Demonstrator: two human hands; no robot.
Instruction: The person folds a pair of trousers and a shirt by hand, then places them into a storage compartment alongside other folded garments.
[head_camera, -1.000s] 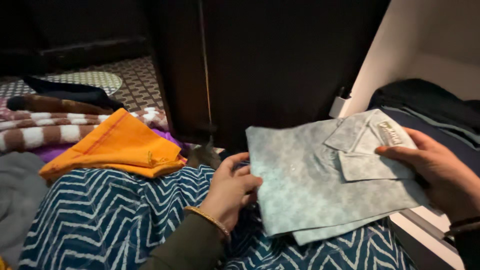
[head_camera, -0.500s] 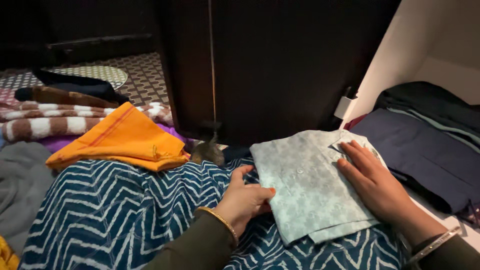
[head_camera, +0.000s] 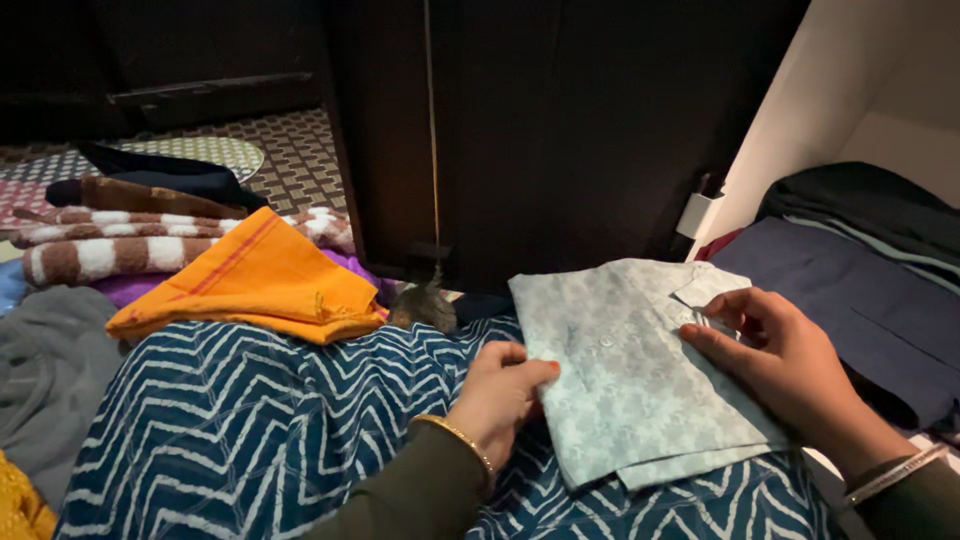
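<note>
Dark wardrobe door (head_camera: 560, 130) behind folded shirt (head_camera: 630, 370); orange cloth (head_camera: 250, 285) left.

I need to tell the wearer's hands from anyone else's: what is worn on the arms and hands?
Both arms wear dark olive sleeves. The left hand has a thin gold bangle at the wrist and orange-red polish on a fingernail. The right hand has a thin silvery bangle at the wrist. No gloves, and no rings that I can make out.
</note>
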